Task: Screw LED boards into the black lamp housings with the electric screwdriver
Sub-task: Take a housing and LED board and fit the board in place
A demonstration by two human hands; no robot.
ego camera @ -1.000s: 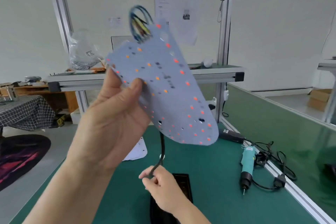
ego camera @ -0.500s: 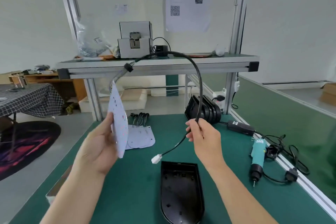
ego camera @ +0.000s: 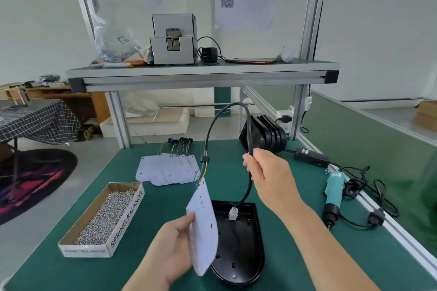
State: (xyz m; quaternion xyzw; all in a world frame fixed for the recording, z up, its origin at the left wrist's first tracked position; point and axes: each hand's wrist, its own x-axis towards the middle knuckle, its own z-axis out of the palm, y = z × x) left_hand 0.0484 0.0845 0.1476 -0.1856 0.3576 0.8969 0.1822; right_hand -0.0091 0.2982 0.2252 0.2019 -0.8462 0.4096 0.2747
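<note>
Left hand (ego camera: 175, 241) pinches LED board (ego camera: 203, 227) on edge, just left of black housing (ego camera: 238, 255) (long axis near-far, rounded end near). Right hand (ego camera: 267, 172) grips cable (ego camera: 248, 125) above it. Left nearer.

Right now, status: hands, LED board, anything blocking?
Left hand grips LED board, tilted on edge at black housing. Right hand holds its cable, white connector hanging over housing. Electric screwdriver lies untouched, far right.
</note>
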